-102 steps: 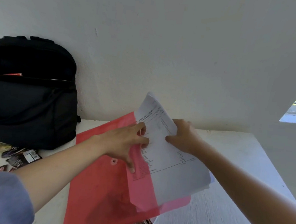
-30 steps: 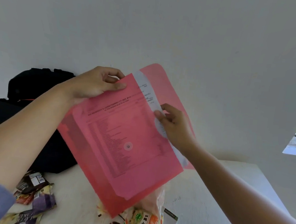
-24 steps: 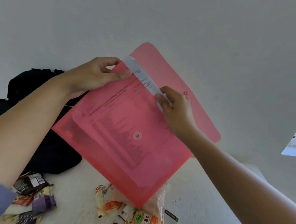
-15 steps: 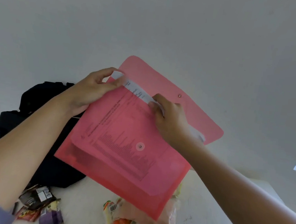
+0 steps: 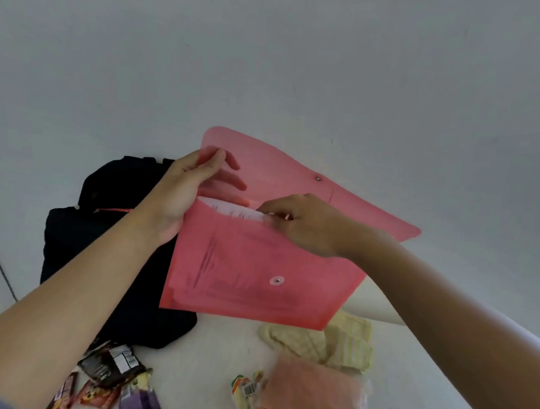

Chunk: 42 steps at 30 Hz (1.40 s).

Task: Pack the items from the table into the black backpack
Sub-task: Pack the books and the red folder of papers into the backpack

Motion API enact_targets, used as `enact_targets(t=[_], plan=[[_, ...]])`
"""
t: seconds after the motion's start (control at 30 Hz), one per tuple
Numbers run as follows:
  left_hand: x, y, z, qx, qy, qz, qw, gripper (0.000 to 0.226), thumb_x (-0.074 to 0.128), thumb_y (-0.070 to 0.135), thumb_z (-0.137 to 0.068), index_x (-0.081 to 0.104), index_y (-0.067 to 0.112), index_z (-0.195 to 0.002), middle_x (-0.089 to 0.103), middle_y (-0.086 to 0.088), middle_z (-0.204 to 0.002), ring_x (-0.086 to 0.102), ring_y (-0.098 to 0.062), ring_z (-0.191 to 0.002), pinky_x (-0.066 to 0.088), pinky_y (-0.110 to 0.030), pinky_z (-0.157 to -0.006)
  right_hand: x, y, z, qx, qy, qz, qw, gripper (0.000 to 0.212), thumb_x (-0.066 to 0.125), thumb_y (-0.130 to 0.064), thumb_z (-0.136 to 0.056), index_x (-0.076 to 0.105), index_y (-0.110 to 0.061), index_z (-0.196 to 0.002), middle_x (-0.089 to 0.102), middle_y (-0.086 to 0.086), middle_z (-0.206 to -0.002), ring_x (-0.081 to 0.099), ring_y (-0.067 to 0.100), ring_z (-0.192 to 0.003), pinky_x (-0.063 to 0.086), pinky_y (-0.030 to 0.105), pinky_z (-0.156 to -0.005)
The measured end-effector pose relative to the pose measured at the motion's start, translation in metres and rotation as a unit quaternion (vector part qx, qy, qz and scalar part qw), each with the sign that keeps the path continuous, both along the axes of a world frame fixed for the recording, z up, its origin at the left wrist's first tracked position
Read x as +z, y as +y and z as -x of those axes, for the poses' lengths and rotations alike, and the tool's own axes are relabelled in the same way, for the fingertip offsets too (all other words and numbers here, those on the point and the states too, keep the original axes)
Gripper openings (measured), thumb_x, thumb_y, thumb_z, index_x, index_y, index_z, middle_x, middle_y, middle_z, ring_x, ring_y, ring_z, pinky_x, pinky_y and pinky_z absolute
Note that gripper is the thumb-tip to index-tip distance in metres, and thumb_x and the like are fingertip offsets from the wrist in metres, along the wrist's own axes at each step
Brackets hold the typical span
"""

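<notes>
Now: red folder (image 5: 256,269) held in air over desk (image 5: 205,379), flap up, in front of black backpack (image 5: 108,254) standing at wall. Left hand (image 5: 177,195) grips flap's left edge, thumb in front. Right hand (image 5: 306,224): fingers (image 5: 273,209) curled, pinching white paper (image 5: 228,209) at folder mouth. Snack packets (image 5: 110,373), yellow cloth (image 5: 324,341) lie on desk below.

Both hands (image 5: 177,192) (image 5: 306,224) hold a red folder (image 5: 256,269) above the table (image 5: 206,373).
</notes>
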<state>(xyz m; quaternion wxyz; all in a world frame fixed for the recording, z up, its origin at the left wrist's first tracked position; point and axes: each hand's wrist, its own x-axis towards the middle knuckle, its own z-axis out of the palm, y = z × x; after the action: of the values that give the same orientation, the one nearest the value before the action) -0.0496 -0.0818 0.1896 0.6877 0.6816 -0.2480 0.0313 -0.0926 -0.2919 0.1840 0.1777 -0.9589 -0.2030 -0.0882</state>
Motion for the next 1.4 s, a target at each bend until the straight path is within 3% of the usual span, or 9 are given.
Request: enact_targets(t=[0.13,0.2,0.3,0.4,0.57,0.73,1.07,1.23,1.4], plan=[[-0.008,0.015,-0.006,-0.021,0.054,0.044,0.997,0.025,0.05,0.037,-0.105,0.066,0.021,-0.097,0.074,-0.014,-0.097,0.075,-0.041,-0.09,0.055,-0.047,-0.09,-0.008,0.009,-0.007,0.005,-0.082,-0.061,0.995,0.032,0.043,-0.037,-0.105,0.067,-0.019,-0.094,0.065,-0.003,-0.078,0.051,0.01,-0.06,0.04,0.033,-0.062],[-0.011,0.023,-0.012,-0.024,0.072,0.067,0.995,0.025,0.049,0.038,-0.106,0.065,0.021,-0.097,0.073,-0.014,-0.097,0.075,-0.041,-0.089,0.054,-0.052,-0.093,-0.016,0.013,-0.008,0.02,-0.072,-0.034,0.997,0.052,0.037,-0.053,-0.103,0.056,-0.012,-0.077,0.053,0.002,-0.065,0.048,0.016,-0.059,0.041,0.035,-0.062],[-0.015,0.033,-0.021,-0.012,0.09,0.08,0.993,0.024,0.052,0.038,-0.104,0.065,0.02,-0.099,0.073,-0.015,-0.099,0.073,-0.044,-0.093,0.048,-0.061,-0.1,-0.016,0.008,-0.008,-0.009,-0.069,0.036,0.997,0.052,0.04,-0.068,-0.094,0.069,-0.025,-0.096,0.068,-0.011,-0.084,0.061,0.009,-0.078,0.046,0.032,-0.077],[-0.019,0.043,-0.03,-0.013,0.106,0.101,0.989,0.023,0.054,0.039,-0.103,0.067,0.021,-0.098,0.072,-0.015,-0.1,0.072,-0.048,-0.098,0.05,-0.058,-0.099,-0.012,-0.004,-0.009,-0.033,-0.114,0.084,0.989,0.027,0.066,-0.047,-0.089,0.069,-0.031,-0.111,0.072,-0.012,-0.102,0.065,0.012,-0.094,0.05,0.035,-0.089],[-0.025,0.05,-0.035,-0.101,0.11,0.09,0.985,0.024,0.056,0.04,-0.1,0.068,0.022,-0.113,0.071,-0.016,-0.111,0.069,-0.037,-0.105,0.047,-0.051,-0.104,-0.025,-0.013,-0.012,-0.079,-0.174,0.034,0.981,0.015,0.065,-0.02,-0.092,0.069,-0.024,-0.106,0.074,-0.007,-0.091,0.065,0.019,-0.081,0.047,0.036,-0.091],[-0.029,0.053,-0.027,-0.139,0.036,-0.19,0.971,0.034,0.068,0.028,-0.094,0.065,0.027,-0.128,0.073,-0.016,-0.113,0.072,-0.028,-0.099,0.053,-0.032,-0.081,-0.03,-0.023,-0.013,-0.075,-0.059,0.052,0.994,0.018,0.059,-0.018,-0.094,0.066,-0.026,-0.108,0.069,-0.006,-0.097,0.055,0.013,-0.081,0.042,0.029,-0.087],[-0.058,0.047,-0.025,-0.145,0.091,-0.149,0.974,0.028,0.066,0.018,-0.094,0.074,0.018,-0.12,0.072,-0.011,-0.123,0.07,-0.026,-0.114,0.059,-0.031,-0.092,-0.055,-0.025,-0.02,-0.011,0.0,-0.037,0.999,0.033,0.06,0.01,-0.084,0.073,-0.017,-0.098,0.067,-0.005,-0.092,0.058,0.011,-0.084,0.046,0.026,-0.077],[-0.058,0.059,-0.029,-0.257,0.058,-0.238,0.935,0.054,0.073,0.022,-0.093,0.055,0.026,-0.144,0.065,-0.008,-0.137,0.061,-0.028,-0.128,0.051,-0.043,-0.107,-0.054,-0.023,-0.021,-0.009,0.013,-0.042,0.999,0.037,0.055,0.015,-0.084,0.075,-0.011,-0.1,0.064,-0.016,-0.087,0.054,-0.016,-0.077,0.04,0.002,-0.074],[-0.054,0.064,-0.035,-0.376,0.094,-0.263,0.883,0.101,0.079,0.064,-0.075,0.041,0.014,-0.154,0.049,-0.013,-0.152,0.05,-0.034,-0.138,0.042,-0.049,-0.113,-0.065,-0.018,-0.025,-0.012,-0.01,-0.041,0.999,0.032,0.062,0.011,-0.083,0.078,-0.012,-0.098,0.07,-0.01,-0.092,0.059,0.001,-0.08,0.046,0.009,-0.074]])
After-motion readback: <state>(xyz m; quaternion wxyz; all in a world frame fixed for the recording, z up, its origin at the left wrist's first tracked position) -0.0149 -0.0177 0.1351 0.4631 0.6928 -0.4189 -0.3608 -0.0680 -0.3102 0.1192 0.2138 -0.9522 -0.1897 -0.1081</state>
